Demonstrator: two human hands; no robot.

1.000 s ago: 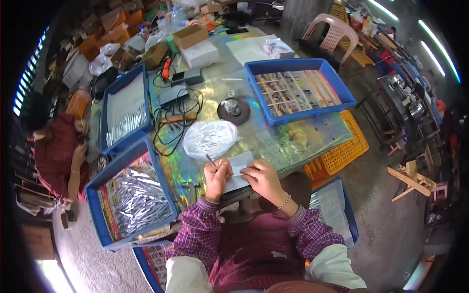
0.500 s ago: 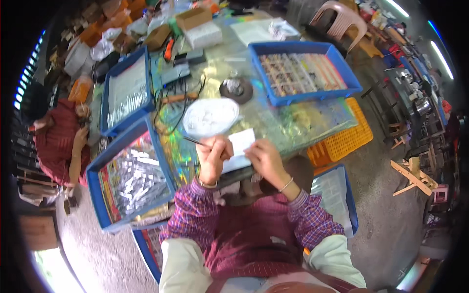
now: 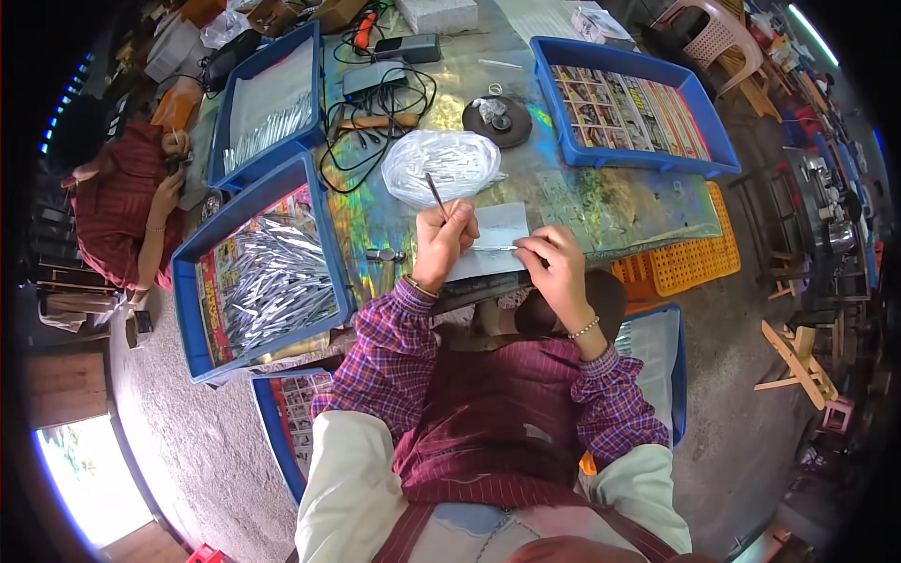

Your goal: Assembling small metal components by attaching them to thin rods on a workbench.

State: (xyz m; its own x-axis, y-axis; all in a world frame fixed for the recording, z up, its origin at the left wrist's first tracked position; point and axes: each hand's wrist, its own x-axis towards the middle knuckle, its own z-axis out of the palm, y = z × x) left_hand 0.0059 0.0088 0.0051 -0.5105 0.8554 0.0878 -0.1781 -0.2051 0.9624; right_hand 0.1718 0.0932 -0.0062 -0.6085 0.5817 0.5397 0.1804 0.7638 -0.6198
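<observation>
My left hand (image 3: 443, 246) is closed round a slim dark pencil-like stick (image 3: 435, 190), its tip pointing up and away. With fingertips pinched, my right hand (image 3: 557, 272) holds one end of a thin silvery strip (image 3: 497, 248). That strip runs across to my left fingers, over a pale sheet (image 3: 508, 221) at the table's near edge. Just beyond my hands lies a clear plastic bag (image 3: 441, 167) full of thin whitish pieces. A small hammer (image 3: 385, 255) rests to the left of my left hand.
A blue tray (image 3: 340, 272) of silvery strips stands at left, another blue tray (image 3: 216, 155) behind it. At back right is a blue tray (image 3: 648, 161) lined with printed paper. A dark round disc (image 3: 511, 134) and cables (image 3: 413, 101) lie beyond the bag. Another person (image 3: 122, 206) sits at far left.
The dark stick has swung from pointing left to pointing up and away. My hands sit farther apart, with the silvery strip showing between them. The whole view has shifted.
</observation>
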